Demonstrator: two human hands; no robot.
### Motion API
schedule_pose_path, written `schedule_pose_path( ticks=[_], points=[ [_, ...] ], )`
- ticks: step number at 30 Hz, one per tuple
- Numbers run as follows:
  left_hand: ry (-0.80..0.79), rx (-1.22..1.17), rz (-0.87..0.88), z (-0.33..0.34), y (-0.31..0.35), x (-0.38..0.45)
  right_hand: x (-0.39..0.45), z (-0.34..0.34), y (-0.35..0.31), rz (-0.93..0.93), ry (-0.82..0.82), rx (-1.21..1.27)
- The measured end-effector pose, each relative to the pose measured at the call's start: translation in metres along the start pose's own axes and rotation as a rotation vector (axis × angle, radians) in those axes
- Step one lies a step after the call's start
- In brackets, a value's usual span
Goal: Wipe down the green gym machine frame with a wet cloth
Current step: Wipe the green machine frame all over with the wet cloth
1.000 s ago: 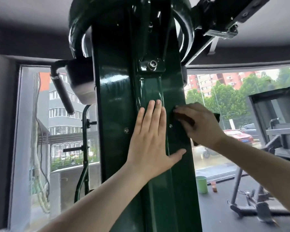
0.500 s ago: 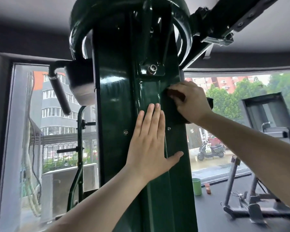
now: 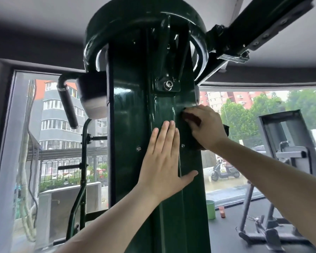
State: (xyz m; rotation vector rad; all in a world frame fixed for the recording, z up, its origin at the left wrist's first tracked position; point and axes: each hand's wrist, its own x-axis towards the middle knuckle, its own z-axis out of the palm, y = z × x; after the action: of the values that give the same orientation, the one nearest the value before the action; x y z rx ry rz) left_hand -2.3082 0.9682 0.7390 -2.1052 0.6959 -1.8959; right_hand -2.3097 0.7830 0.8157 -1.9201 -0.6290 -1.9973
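I'm mid-wipe: my right hand (image 3: 206,127) grips the dark cloth (image 3: 193,120) against the green frame (image 3: 130,143) at two o'clock; left hand (image 3: 164,161) spread flat, bracing. Lower column looks undone.

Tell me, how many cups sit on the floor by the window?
2: a green cup beside the green frame, and a smaller orange cup just to its right. The frame or arms may hide others.
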Motion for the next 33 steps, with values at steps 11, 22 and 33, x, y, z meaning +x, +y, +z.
schedule_pose_path(
  ticks=[11,22,33],
  points=[
    [-0.171,-0.054,0.041,0.022,0.049,-0.124,-0.192,-0.019,0.008,0.038,-0.405,0.075],
    [-0.374,-0.373,0.06,0.036,0.153,-0.271,-0.342,-0.053,-0.011,0.164,-0.464,0.112],
    [-0.435,-0.754,0.139,0.079,0.289,-0.389,-0.49,-0.132,-0.01,0.182,-0.56,-0.132]
  ],
)
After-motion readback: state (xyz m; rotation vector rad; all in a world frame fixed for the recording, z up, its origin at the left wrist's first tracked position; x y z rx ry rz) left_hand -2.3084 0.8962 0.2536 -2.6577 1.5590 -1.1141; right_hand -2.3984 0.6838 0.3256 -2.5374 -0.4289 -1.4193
